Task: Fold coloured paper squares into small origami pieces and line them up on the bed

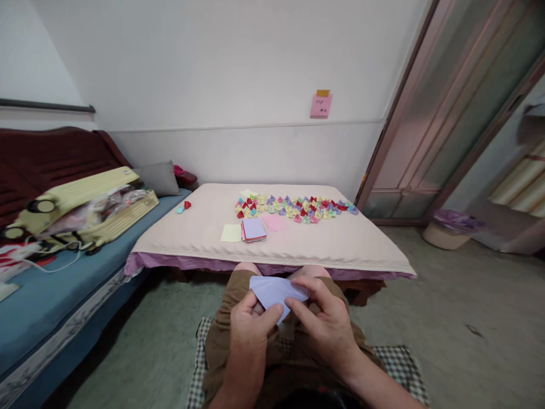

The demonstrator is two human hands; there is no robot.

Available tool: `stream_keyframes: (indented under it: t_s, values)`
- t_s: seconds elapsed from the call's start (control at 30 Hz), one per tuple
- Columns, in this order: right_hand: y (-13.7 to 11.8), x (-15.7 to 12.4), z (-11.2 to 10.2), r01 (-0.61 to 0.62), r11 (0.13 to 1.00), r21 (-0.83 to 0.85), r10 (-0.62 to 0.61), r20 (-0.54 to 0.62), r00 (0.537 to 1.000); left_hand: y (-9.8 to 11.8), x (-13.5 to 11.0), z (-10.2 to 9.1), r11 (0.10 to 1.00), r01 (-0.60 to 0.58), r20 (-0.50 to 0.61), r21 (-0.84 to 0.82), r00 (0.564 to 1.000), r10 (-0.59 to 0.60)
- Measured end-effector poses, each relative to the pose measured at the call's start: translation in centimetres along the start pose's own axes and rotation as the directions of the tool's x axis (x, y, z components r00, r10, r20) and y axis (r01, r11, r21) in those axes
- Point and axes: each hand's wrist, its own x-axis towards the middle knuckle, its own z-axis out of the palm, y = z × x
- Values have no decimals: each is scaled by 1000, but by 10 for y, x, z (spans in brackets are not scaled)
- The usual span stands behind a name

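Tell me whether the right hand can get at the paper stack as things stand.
Probably yes. The stack lies near the table's front edge, just past the knees, with nothing between it and the right hand. But that hand is pinching the lilac sheet with the left hand.

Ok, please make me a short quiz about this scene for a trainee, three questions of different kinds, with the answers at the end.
1. True or false: the left hand and the right hand both hold the lilac paper.
2. Which sheet lies just left of the paper stack on the table? A. yellow sheet B. green sheet C. black sheet
3. Fill in: the pink note is stuck on the ____.
Key: 1 true; 2 A; 3 wall.
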Motion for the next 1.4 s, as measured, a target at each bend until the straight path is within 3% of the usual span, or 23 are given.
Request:
stream_keyframes:
  t_s: [0.17, 0.27, 0.37, 0.47, 0.53, 1.0, 1.13, 1.27, 1.4]
  values:
    - [0, -1, 1, 110, 991, -79, -113, -36, 993, 3, -3, 4, 1000, -4, -13, -2, 1000, 4]
    - [0, 0, 2, 86, 995, -54, -87, -21, 996, 5, -4, 5, 1000, -8, -11, 5, 1000, 8]
    - [-2, 1, 1, -133, 980, 146, 125, 58, 990, 4, -2, 3, 1000, -22, -6, 7, 1000, 22]
    - [-5, 4, 1, -395, 833, 388, 343, 199, 918, 2, 0, 1, 999, -30, -12, 39, 999, 30]
    - [-6, 6, 0, -469, 760, 450, 399, 247, 883, 2, 0, 1, 997, -30, -22, 73, 999, 32]
    - [-14, 14, -10, -499, 729, 468, 412, 281, 867, 13, 6, -16, 958, -179, 26, 225, 984, 178]
    - [-8, 15, -14, -515, 719, 467, 417, 303, 857, 19, 1, -17, 911, -243, 89, 332, 970, 226]
    - [-6, 16, -17, -534, 691, 487, 428, 320, 845, 24, -1, -23, 822, -371, 196, 432, 928, 316]
    - [-9, 17, -22, -535, 731, 422, 405, 362, 839, 29, -2, -26, 798, -365, 225, 479, 930, 290]
